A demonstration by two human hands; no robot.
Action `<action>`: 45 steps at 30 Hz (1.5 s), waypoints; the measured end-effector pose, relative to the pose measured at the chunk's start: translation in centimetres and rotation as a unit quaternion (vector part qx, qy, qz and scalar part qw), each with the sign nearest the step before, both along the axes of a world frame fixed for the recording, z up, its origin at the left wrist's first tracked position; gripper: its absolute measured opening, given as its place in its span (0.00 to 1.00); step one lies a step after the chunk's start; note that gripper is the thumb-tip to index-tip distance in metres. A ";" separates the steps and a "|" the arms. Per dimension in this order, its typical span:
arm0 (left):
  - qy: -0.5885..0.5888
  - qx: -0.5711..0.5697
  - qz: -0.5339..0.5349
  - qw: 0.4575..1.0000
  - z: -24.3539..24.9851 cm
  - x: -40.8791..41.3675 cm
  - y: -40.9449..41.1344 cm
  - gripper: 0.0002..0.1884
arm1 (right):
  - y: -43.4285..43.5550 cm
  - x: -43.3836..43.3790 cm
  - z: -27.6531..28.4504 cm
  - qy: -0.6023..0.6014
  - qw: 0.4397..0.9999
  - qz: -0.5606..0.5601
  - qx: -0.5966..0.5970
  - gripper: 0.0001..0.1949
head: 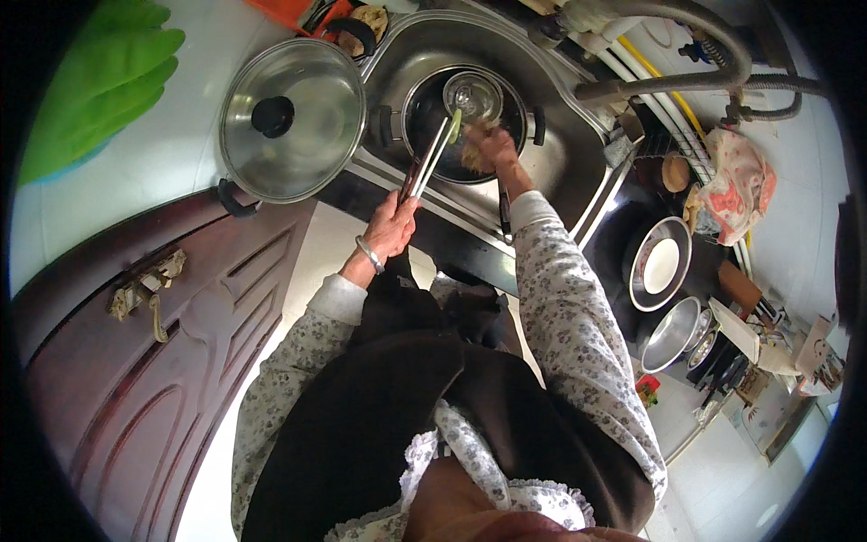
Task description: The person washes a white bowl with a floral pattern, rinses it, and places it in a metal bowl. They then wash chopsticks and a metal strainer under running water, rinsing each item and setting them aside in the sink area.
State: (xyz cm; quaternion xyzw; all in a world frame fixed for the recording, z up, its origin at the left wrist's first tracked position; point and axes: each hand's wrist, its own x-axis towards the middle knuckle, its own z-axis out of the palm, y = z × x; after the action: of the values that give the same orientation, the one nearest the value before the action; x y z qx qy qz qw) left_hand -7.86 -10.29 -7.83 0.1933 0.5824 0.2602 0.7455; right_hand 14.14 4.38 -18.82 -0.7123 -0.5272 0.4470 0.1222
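My left hand (393,227) grips several long utensils (428,162), dark brown and pale, which look like chopsticks and point at a dark pot (414,150) with two black side handles. The pot stands inside the stainless-steel sink (569,162). A clear glass bowl (473,95) is at the pot's far side, with a green-rimmed thing (456,125) by its near edge. My right hand (494,146), blurred, is over the pot with its fingers around or against a tan, fibrous-looking thing (474,159); whether it holds it is unclear. A dark handle (504,206) shows beneath my right wrist.
Left of the sink lies a large pot with a glass lid (311,135) and black knob. An orange container (305,13) is behind it. Steel bowls (670,335) and a basin with a white bowl (660,265) line the right counter. A grey hose (650,87) crosses above; a brown door (203,291) is at left.
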 end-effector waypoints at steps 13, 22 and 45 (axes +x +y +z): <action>0.019 0.017 0.060 0.998 -0.2 0.9 1.9 0.12 | -5.0 -3.6 -6.2 -0.219 0.943 0.241 0.069 0.17; -0.005 0.006 0.084 0.996 -1.5 2.4 3.4 0.15 | -5.7 0.5 5.0 0.458 0.815 -0.349 -0.065 0.10; -0.077 0.005 -0.055 0.995 1.8 5.4 1.6 0.22 | 0.0 -2.6 4.5 0.584 0.716 -0.382 0.026 0.04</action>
State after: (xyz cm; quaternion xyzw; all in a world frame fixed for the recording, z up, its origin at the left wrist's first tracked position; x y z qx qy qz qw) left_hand -2.47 -8.68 -6.00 0.2083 0.5100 0.2359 0.8005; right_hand 11.53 4.35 -14.34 -0.4465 -0.0455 0.6761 0.5843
